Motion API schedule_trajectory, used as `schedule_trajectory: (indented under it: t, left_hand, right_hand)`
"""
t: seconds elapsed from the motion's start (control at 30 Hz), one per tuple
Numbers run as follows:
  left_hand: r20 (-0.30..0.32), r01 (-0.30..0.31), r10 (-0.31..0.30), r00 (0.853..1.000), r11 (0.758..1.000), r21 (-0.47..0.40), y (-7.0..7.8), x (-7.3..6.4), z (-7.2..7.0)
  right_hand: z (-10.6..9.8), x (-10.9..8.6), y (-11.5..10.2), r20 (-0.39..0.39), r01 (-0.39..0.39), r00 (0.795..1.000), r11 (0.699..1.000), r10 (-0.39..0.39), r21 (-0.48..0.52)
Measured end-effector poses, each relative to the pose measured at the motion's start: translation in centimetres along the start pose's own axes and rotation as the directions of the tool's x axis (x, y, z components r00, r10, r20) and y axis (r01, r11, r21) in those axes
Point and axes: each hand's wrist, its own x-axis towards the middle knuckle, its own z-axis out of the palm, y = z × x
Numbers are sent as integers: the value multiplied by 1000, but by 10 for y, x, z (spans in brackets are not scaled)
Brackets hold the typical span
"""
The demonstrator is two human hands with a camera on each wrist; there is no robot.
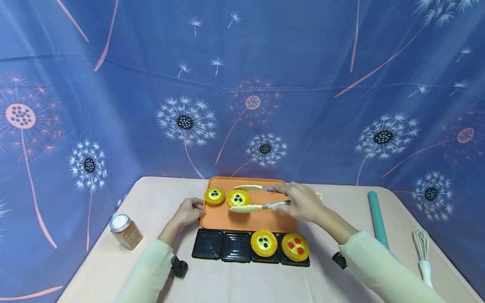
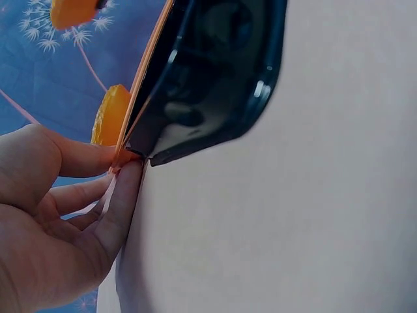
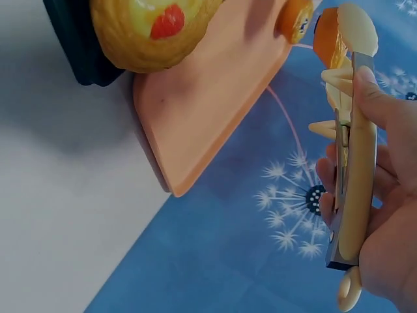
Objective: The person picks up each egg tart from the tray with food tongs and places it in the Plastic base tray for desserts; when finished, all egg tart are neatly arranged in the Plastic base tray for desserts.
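Blueberry-topped tart (image 1: 238, 198) held between tong tips at the orange tray (image 1: 265, 219), just below the centre of the head view.

The tongs (image 1: 246, 208) are gripped by the right hand (image 1: 303, 202), their cream tips set on opposite sides of the tart, which appears to be raised. The tray's left edge is pinched by the left hand (image 1: 189, 212), so it should be well steadied. A light, even squeeze is called for, as the pastry rim could be dented or spun by uneven pressure; the topping is best held level. Room should be left beside the second tart (image 1: 214, 196) at the tray's upper left, and above the tarts in the black containers (image 1: 207, 244) at lower centre.
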Motion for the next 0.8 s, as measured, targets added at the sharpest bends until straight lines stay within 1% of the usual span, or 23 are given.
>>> schedule_trajectory:
  t: [0.1, 0.33, 0.57, 0.8]
  left_hand:
    - [2, -10, 10, 1000, 1000, 7, 0, 1, 0]
    - [-7, -18, 19, 1000, 1000, 16, 0, 3, 0]
    - [13, -5, 5, 1000, 1000, -8, 0, 0, -2]
    - [19, -6, 6, 1000, 1000, -6, 1, -1, -2]
  right_hand:
    - [-5, -9, -4, -18, 16, 1000, 1000, -16, 10]
    - [-12, -30, -19, -8, 7, 1000, 1000, -7, 24]
    - [-10, -52, -35, 2, 46, 999, 998, -46, 46]
    - [-6, -61, -42, 16, 45, 999, 998, -46, 47]
